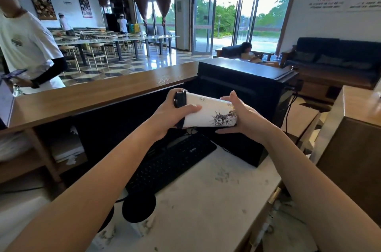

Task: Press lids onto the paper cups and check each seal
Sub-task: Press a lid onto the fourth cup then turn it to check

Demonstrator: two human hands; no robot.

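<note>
I hold a white paper cup (208, 112) with a Statue of Liberty print on its side, lying horizontally in the air above the counter. A black lid (179, 99) sits on its left end. My left hand (175, 113) grips the lid end, thumb along the cup's side. My right hand (240, 114) cups the bottom end with curled fingers. Below my left forearm, another cup with a black lid (138, 208) stands upright on the white counter (206, 200); a further lidded cup (108, 218) is mostly hidden by the arm.
A black keyboard (169, 163) lies on the counter under the held cup, with a black machine (247, 90) behind it. A wooden bar top (92, 95) runs across the front. A person in a white shirt (26, 45) stands at the left.
</note>
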